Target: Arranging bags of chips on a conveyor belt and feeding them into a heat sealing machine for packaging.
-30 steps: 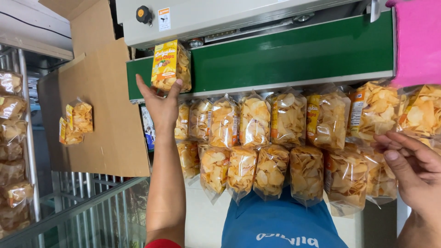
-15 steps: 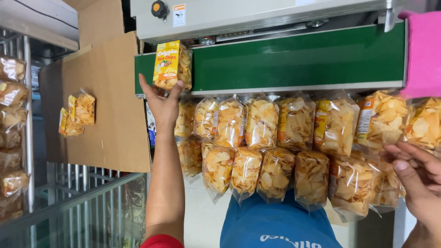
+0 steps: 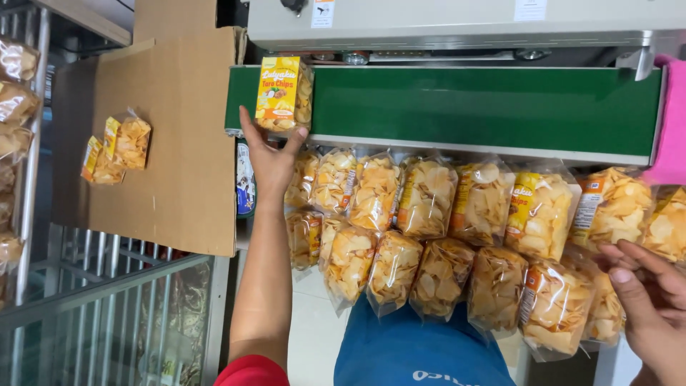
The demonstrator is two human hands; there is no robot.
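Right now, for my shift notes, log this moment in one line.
left hand: at chip bag on green belt | right hand: on bagged chips | cardboard: two bags

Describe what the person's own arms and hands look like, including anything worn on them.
Both hands are bare: no gloves, rings or watch show. The left hand leads into a long, bare forearm ending in a red sleeve at the bottom edge. The right hand shows only to the wrist, with short, unpainted nails on its fingers; no sleeve is visible there.
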